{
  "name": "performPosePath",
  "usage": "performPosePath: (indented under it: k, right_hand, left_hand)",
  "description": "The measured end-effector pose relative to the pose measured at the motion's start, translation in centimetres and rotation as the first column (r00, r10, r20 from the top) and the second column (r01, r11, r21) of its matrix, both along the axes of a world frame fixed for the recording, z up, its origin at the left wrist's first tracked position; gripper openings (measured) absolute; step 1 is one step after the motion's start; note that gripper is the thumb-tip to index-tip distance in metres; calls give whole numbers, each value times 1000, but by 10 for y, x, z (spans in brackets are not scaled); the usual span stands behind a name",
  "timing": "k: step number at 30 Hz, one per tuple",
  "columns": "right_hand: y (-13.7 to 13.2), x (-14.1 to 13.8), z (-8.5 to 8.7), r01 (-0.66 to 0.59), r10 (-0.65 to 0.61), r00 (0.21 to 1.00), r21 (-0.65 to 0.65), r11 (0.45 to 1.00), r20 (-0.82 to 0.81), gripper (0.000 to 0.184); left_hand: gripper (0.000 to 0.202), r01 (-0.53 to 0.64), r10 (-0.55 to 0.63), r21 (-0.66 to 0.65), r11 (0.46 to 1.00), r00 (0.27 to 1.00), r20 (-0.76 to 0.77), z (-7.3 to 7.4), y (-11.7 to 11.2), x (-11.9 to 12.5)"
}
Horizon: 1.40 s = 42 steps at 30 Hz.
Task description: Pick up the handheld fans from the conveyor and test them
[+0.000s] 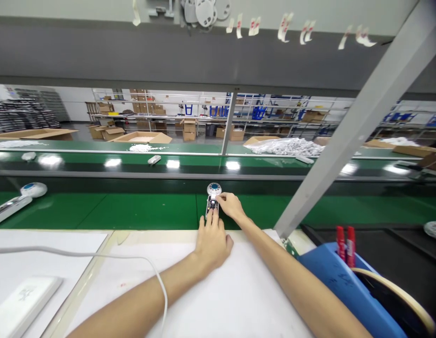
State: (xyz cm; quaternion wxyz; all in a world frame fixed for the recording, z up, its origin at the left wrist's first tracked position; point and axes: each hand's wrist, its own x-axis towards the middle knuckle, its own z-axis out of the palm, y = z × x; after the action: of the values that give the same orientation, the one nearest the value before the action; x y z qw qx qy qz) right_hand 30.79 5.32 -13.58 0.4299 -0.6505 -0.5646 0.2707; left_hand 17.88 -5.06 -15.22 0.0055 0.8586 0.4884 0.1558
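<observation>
A small white device [212,198] with a round blue-centred head lies on the green conveyor belt [140,211], just past the white work surface [239,291]. My left hand [212,241] rests flat at the belt's edge, its fingers stretched out onto the device's lower end. My right hand [231,205] reaches in from the right, fingers curled and pinching at the device's middle.
A second white device [17,201] lies on the belt at far left. A white cable [98,257] crosses the work surface near a white box [24,300]. A blue bin [348,286] with red-handled tools [345,245] stands at right; a grey slanted post [348,126] rises beside it.
</observation>
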Motion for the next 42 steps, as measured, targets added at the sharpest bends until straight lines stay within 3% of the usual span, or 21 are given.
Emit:
performPosePath:
  k: [6,9,14,18,25,42]
  right_hand:
    - [-1,17,-13,33,-68,955,122,992,289,19]
    - [0,22,-21,46,-86,940,127,991,330,19]
    - [3,21,-26,51,-99,927,140,989,361,20]
    - [3,17,-26,34,-86,922,142,989,378,20]
    - [-5,15,-22,26,-110,911,212,977,397,22]
    - [-12,15,-21,-29,-61,923,227,973,380,20]
  left_hand:
    - [55,-49,47,52,997,998,36,2,-4,-2]
    - [53,19,-22,110,994,999,34,2,-3,-4]
    - [46,151,-153,74,986,988,24,-1,0,-4]
    - [45,118,-118,-14,993,992,43,-4,1,-4]
    - [37,47,-47,-23,999,998,36,0,-2,-4]
    - [29,64,-64,-4,998,998,19,2,-2,-5]
